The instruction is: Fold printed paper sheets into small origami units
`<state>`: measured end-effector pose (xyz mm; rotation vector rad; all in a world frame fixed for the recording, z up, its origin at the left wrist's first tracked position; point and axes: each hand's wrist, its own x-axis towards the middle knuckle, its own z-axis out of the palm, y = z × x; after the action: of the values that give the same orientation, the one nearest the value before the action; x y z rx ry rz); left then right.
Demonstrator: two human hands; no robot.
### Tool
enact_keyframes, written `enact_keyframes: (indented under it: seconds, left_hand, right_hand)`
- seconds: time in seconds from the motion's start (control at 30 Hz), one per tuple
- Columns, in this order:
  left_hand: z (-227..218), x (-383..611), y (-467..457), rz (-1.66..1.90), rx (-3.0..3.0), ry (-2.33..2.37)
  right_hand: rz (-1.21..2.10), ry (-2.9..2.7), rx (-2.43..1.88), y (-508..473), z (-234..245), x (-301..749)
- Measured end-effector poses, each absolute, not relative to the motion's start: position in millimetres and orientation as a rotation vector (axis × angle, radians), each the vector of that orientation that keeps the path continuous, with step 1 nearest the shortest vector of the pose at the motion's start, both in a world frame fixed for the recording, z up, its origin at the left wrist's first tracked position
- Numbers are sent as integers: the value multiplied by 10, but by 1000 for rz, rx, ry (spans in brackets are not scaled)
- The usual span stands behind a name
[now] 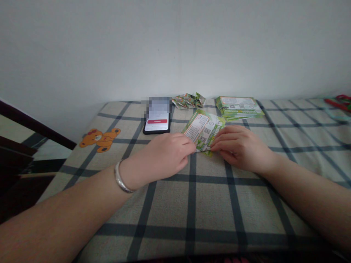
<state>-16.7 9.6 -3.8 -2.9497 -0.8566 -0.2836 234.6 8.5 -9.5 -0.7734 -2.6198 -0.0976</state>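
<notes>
A green and white printed paper leaflet (204,130) lies on the checked cloth in front of me, partly folded. My left hand (164,155), with a silver bangle on its wrist, pinches the leaflet's near left edge with closed fingers. My right hand (240,148) pinches the near right edge, fingertips pressed on the paper. Both hands rest on the cloth.
A black phone (157,117) with a lit screen lies beyond my left hand. Folded green paper pieces (188,100) sit behind the leaflet, a stack of leaflets (238,107) to the back right. A bear print (100,139) marks the cloth (208,204). Red and green items (340,103) lie far right.
</notes>
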Motion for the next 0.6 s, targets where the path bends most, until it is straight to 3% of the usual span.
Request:
enact_keyframes:
  seconds: [0.23,0.6]
  left_hand:
    - [-25,-146,76,-331,-2917,-765]
    - [-40,-123,74,-375,-2880,-771]
  right_hand:
    - [-167,-2707,-757,67,-79,2319]
    - [77,-2601,-840,62,-70,2257]
